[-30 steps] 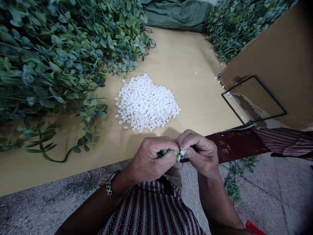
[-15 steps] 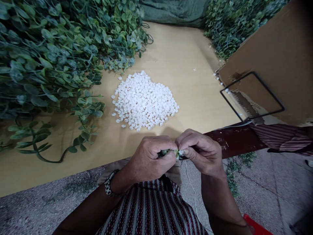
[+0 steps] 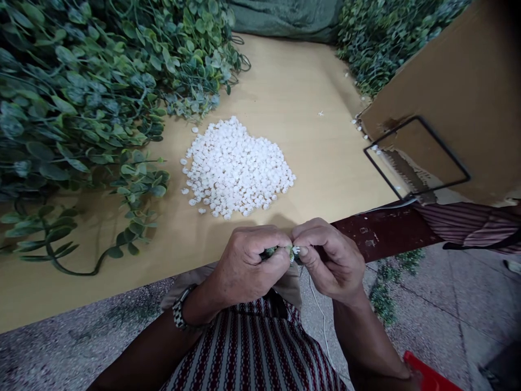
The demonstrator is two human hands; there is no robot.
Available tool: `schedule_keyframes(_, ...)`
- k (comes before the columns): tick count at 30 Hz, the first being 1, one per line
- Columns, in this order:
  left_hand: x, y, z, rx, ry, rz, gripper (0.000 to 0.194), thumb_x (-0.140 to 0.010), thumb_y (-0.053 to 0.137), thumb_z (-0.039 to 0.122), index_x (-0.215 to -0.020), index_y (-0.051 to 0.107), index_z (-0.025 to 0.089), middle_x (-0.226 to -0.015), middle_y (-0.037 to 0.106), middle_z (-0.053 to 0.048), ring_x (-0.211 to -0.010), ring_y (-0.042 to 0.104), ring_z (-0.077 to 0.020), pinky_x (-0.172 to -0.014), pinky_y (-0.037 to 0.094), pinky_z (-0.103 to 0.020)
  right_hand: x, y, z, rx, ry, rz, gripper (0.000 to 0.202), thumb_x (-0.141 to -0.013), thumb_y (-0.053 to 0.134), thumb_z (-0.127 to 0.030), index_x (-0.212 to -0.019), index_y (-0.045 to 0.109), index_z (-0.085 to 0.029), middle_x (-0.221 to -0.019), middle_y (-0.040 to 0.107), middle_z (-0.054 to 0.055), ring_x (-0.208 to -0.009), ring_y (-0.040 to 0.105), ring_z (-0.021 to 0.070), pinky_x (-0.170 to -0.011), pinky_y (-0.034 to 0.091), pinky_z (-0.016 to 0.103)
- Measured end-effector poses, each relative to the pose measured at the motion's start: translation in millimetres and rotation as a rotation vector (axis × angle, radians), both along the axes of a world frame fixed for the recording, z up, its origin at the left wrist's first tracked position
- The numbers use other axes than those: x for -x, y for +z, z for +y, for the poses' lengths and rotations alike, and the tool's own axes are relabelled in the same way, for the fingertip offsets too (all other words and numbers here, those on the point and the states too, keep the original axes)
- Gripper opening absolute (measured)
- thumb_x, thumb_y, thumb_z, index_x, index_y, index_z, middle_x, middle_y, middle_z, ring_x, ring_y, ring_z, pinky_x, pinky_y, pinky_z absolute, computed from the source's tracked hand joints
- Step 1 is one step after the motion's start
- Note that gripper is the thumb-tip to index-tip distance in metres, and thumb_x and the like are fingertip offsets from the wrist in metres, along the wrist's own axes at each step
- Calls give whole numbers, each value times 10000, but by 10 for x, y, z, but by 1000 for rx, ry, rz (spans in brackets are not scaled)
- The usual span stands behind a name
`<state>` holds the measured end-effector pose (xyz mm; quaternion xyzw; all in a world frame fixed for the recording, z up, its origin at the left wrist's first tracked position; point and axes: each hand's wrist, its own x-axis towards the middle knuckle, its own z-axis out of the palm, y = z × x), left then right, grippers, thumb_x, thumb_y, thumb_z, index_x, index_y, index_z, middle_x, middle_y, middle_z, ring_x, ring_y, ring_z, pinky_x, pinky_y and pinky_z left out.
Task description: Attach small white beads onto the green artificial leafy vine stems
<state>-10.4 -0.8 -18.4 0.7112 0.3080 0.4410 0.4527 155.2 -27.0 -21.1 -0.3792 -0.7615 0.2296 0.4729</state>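
Note:
My left hand is closed on a green leafy sprig, most of which is hidden by the fingers. At the sprig's tip, a small white piece shows between the two hands. My right hand pinches at this white piece with thumb and forefinger, close against the left fingertips. Just beyond both hands, a heap of small white pieces lies on the tan table.
Green artificial foliage covers the table's left; more foliage stands at the back right. A cardboard box and a black wire frame are at the right. A red object is low at the right.
The hands remain together at the sprig's tip, and the right fingers have shifted slightly on the white piece. The whole view has moved slightly, with the table things a little further left.

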Motion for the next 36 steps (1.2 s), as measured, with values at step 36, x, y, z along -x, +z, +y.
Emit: schedule_keyframes(36,10,22,20,127,79,14,144,-789,513,89,-728,626,154,-627,614,11,-575,542,-98,-556,441,-198,98,-41,49,88,-134,122,115,-879,575,-91,-895,604,-200,-769,582,5,-716,568,132,-629,463,264)
